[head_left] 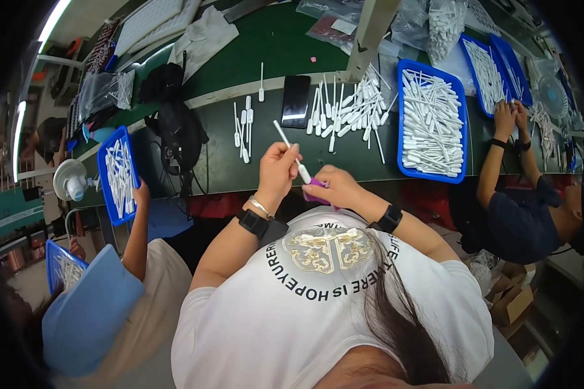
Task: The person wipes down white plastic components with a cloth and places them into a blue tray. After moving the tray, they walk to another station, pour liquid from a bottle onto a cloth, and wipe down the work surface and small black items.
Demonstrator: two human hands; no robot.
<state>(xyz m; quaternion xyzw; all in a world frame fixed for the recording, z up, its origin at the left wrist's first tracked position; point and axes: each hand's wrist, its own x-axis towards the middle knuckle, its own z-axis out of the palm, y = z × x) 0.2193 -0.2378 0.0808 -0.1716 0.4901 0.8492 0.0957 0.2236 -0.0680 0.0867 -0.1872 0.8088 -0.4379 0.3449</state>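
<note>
Between my hands is a white stick (pixel 304 173) with a thin stem and a thicker handle end. My left hand (pixel 278 172) is closed in a pinch around its middle, and the thin stem points up and to the left. My right hand (pixel 341 189) is closed on a small purple piece (pixel 316 189) right at the stick's thick end. Whether the purple piece is cloth or a tool I cannot make out. On the table ahead lie a loose pile of similar white sticks (pixel 357 109), a small group (pixel 243 123) and a single one (pixel 261 90).
A black phone (pixel 296 102) lies beside the pile. Right of it stands a blue tray (pixel 401 123) full of white sticks. A black bag (pixel 178 133) sits to the left. Co-workers flank me: one holds a blue tray (pixel 102 170); another's hands (pixel 509 122) work at the right.
</note>
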